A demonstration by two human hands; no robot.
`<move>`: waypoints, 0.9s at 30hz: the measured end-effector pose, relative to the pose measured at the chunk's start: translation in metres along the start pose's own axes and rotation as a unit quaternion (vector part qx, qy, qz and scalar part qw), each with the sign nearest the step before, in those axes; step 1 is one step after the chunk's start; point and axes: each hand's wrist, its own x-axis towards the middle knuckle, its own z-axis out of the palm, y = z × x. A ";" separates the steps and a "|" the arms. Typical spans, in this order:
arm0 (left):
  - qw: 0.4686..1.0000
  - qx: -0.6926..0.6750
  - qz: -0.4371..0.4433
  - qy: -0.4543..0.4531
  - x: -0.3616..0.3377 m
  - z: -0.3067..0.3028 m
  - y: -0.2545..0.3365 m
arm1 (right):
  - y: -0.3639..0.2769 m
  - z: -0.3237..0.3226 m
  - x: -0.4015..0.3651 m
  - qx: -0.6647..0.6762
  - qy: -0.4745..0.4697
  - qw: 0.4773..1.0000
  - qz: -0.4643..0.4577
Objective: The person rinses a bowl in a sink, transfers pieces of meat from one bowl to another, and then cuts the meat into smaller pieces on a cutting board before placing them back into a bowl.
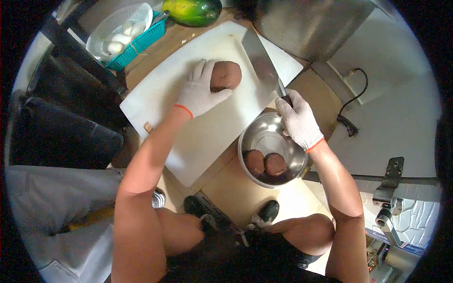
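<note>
My left hand point(200, 91), in a white knit glove with an orange cuff, curls around the left side of a smooth, brown, rounded lump of food point(227, 75). The lump rests on a large white cutting board point(188, 146), with my thumb along its near edge. In a matching glove, my right hand point(299, 118) grips the dark handle of a wide-bladed kitchen knife point(260, 57). Its blade lies over the board's right part, to the right of the lump and apart from it. Below my right hand, a steel bowl point(245, 169) holds two brown rounded pieces point(274, 164).
A turquoise basket point(141, 46) with a white colander point(100, 35) of pale, rounded items stands at the back left. Behind the board are a green-yellow melon-like fruit point(192, 11) and a large metal pot point(306, 28). A black cable point(365, 80) hangs at right.
</note>
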 end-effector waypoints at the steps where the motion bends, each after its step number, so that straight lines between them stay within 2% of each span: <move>1: 1.000 -0.003 -0.002 -0.001 -0.005 0.004 -0.003 | -0.002 0.004 -0.003 -0.001 0.007 0.999 -0.047; 3: 1.000 -0.010 -0.021 0.007 -0.010 0.008 0.001 | -0.008 0.013 -0.006 0.001 0.013 0.996 -0.094; 5: 1.000 0.000 -0.001 0.023 -0.006 0.008 0.005 | -0.018 0.023 -0.007 0.137 -0.007 0.991 -0.004; 6: 0.999 0.012 0.018 0.040 -0.002 0.006 0.007 | -0.016 0.027 -0.004 0.140 -0.003 0.990 -0.002; 7: 0.999 0.013 0.025 0.037 0.005 0.007 0.008 | -0.010 0.030 0.002 0.243 -0.019 0.970 0.021; 9: 0.997 -0.069 0.000 0.018 0.032 0.021 -0.003 | 0.004 0.032 0.016 0.415 -0.049 0.905 0.086; 12: 0.998 -0.042 -0.012 0.050 0.071 0.046 -0.017 | 0.043 0.032 0.030 0.531 -0.086 0.826 0.169; 13: 0.998 -0.041 -0.005 0.043 0.078 0.052 -0.015 | 0.057 0.036 0.030 0.538 -0.081 0.822 0.170; 15: 0.994 -0.014 -0.105 -0.010 0.091 0.061 -0.006 | 0.069 0.039 0.029 0.552 -0.156 0.808 0.135; 16: 0.987 0.002 -0.154 -0.035 0.097 0.065 -0.004 | 0.074 0.039 0.032 0.558 -0.152 0.805 0.135; 18: 0.986 0.014 -0.158 -0.050 0.099 0.064 0.000 | 0.073 0.042 0.032 0.580 -0.191 0.780 0.137; 23: 0.985 0.016 -0.161 -0.057 0.095 0.064 -0.006 | 0.078 0.045 0.046 0.572 -0.167 0.790 0.143; 27: 0.989 0.011 -0.143 -0.045 0.099 0.071 -0.005 | 0.082 0.047 0.052 0.590 -0.171 0.775 0.151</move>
